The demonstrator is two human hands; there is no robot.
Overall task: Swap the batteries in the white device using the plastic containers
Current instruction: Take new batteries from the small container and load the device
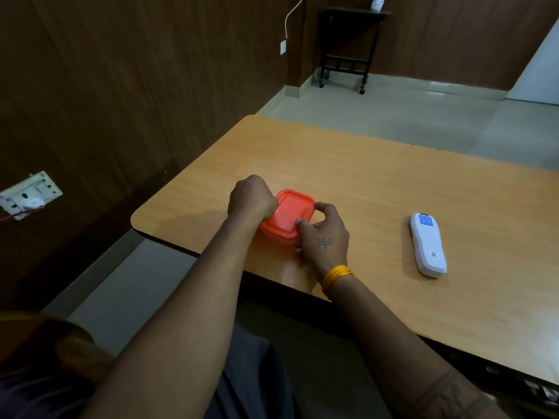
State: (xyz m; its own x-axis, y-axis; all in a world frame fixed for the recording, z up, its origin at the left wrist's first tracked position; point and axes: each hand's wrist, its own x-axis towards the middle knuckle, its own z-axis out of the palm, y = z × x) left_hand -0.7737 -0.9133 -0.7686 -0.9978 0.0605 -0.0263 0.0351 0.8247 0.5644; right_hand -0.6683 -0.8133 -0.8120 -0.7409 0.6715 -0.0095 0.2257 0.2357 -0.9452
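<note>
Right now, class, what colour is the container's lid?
Orange-red lid, gripped by both hands, clearest in the head view.

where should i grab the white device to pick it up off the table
Across its long side edges, around the middle, coming from above. The white device lies flat on the table, long and narrow, nothing beside it, so thumb and fingers can likely span its width. The right hand is nearer.

Left hand (252, 196): fingers curled, forearm extended forward | Right hand (325, 234): thumb and fingers curled in pinch, yellow thread band at wrist
</note>
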